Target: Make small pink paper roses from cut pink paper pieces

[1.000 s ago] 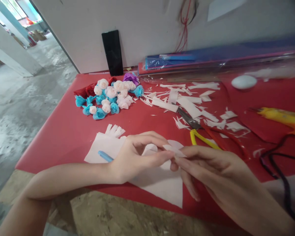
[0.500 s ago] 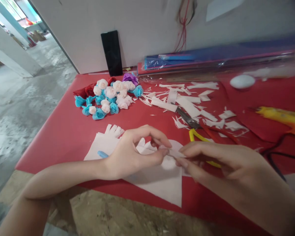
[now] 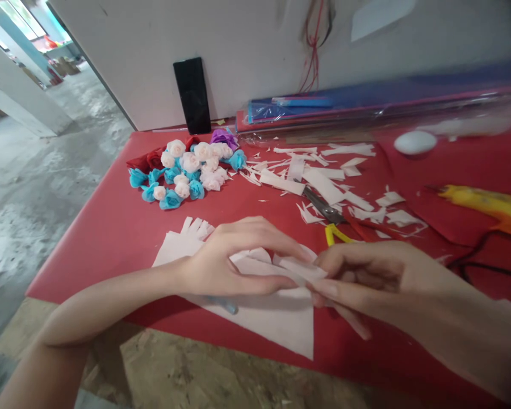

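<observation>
A small piece of white paper [image 3: 302, 269] is pinched between the thumb and fingers of my right hand [image 3: 378, 278]. My left hand [image 3: 242, 255] curves in from the other side, its thumb and fingertips closed about the same piece. Underneath lie white paper sheets [image 3: 276, 326], the far one cut into a fringe [image 3: 196, 227]. A light-blue, pen-like stick [image 3: 225, 305] shows partly below my left hand. Cutting pliers [image 3: 323, 205] lie beyond my hands among white paper scraps [image 3: 326, 184]; their handles are partly hidden by my right hand.
Blue, white, red and purple paper flowers [image 3: 189, 162] lie in a cluster at the back left. A black phone [image 3: 192, 95] leans on the wall. To the right are a white egg-shaped object [image 3: 415, 142] and a yellow glue gun [image 3: 485, 203]. Wrapped blue and red sheets [image 3: 366, 101] line the back.
My left hand's fingers have straightened and reach farther right over the paper piece. My right hand has turned slightly, with a lower finger now showing. The blue stick has shifted right and nearer me.
</observation>
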`<state>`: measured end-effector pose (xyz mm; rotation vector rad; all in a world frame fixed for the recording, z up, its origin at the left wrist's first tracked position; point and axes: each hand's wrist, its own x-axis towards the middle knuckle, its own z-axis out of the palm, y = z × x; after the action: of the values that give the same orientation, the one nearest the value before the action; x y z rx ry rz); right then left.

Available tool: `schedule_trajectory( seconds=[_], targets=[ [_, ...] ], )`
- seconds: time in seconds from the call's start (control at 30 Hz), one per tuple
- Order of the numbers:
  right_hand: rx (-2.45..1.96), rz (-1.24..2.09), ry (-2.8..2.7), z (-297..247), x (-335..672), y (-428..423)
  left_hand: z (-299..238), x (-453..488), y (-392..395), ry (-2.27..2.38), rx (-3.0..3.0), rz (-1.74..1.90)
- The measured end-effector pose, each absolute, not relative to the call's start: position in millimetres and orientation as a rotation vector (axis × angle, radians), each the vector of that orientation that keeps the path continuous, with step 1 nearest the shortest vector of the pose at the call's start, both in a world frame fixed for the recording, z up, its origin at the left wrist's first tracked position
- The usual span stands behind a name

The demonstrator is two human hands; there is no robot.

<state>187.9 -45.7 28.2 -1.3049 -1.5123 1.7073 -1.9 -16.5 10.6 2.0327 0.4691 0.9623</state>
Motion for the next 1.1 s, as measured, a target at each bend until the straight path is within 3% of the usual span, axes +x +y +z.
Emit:
schedule_trajectory(
  seconds=[0.3, 0.83, 1.1],
  targets=[
    [-1.301, 1.91, -1.316, 26, 185, -48, 17, -4, -16, 0.487, 2.297, 0.944],
    [-1.306, 1.094, -1.935, 22, 185, -52, 22, 1, -27, 0.745, 2.228, 0.918],
    [-1.255, 0.906, -2.031, 23, 182, -55, 18, 4, -31, 0.788, 1.95, 0.954]
  ],
)
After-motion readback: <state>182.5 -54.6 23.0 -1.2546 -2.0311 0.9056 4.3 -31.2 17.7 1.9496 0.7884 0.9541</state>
